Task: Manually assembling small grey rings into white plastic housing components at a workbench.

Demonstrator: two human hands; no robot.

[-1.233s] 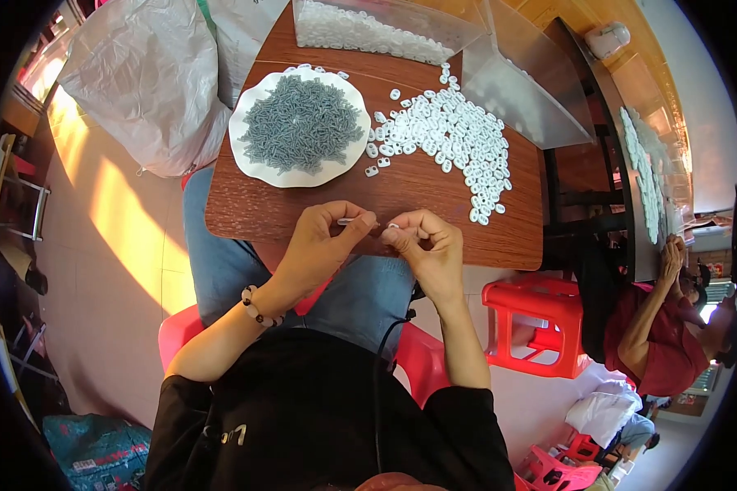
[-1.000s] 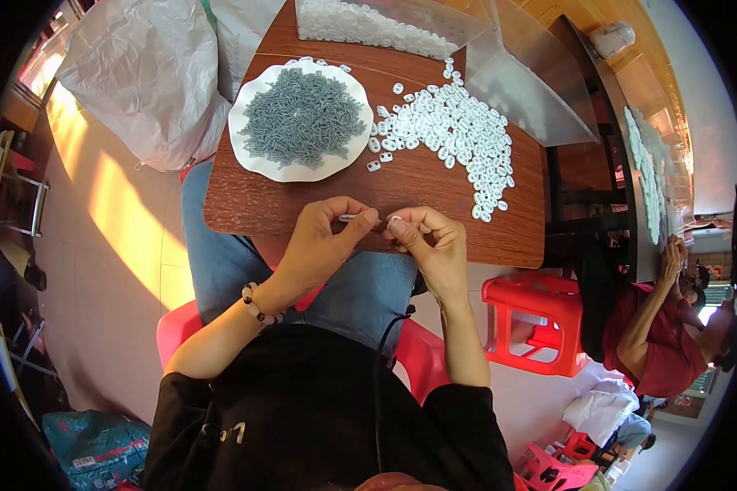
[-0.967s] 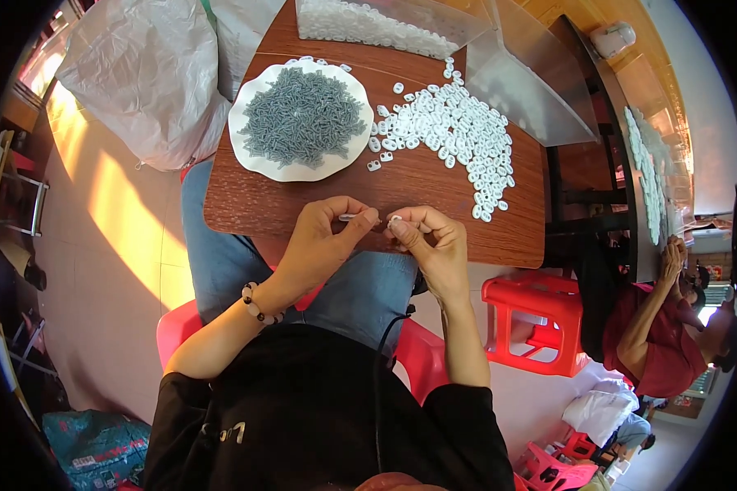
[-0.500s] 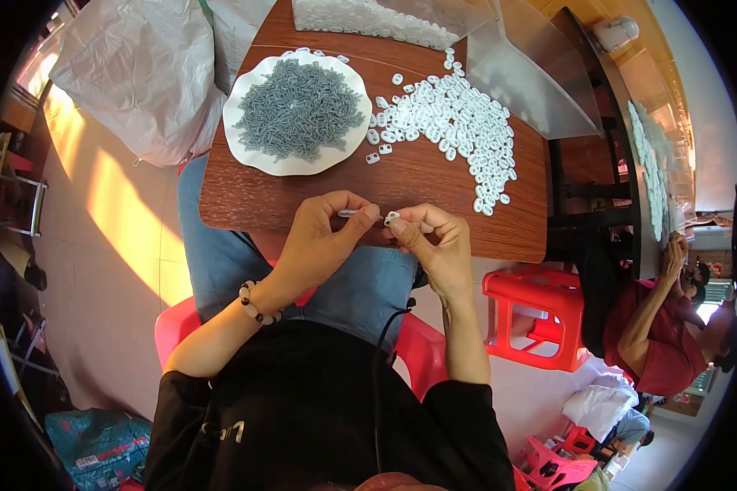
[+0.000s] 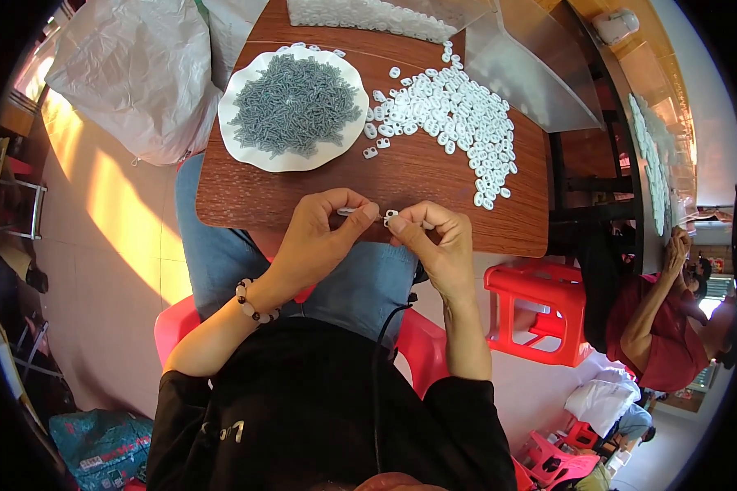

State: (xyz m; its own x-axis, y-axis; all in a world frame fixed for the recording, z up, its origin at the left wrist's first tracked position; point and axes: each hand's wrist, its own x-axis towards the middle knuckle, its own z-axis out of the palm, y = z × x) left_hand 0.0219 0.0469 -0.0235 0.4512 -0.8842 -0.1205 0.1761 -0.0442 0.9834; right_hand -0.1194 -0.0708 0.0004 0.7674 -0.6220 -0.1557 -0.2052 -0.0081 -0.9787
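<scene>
My left hand (image 5: 319, 233) and my right hand (image 5: 440, 245) meet fingertip to fingertip over the table's near edge. Between right thumb and forefinger I pinch a small white two-holed plastic piece (image 5: 391, 214). My left thumb and forefinger are closed on a thin small part whose tip points at that piece; its kind is mostly hidden. Another pale piece (image 5: 345, 211) shows within the left fingers. Beyond the left hand, a white scalloped plate (image 5: 246, 151) carries a heap of small grey ridged plastic parts (image 5: 299, 105). Many loose white two-holed pieces (image 5: 458, 110) lie spread to the right.
A clear bin (image 5: 368, 18) of white pieces stands at the back of the brown table (image 5: 254, 196), near a translucent panel (image 5: 532, 74). Large white sacks (image 5: 139, 74) sit left. A red stool (image 5: 540, 315) is at right, near a seated person in dark red (image 5: 659, 335).
The white piece between my hands has turned slightly, showing its holes more plainly. Both hands stay nearly in place; the whole view has shifted a little.
</scene>
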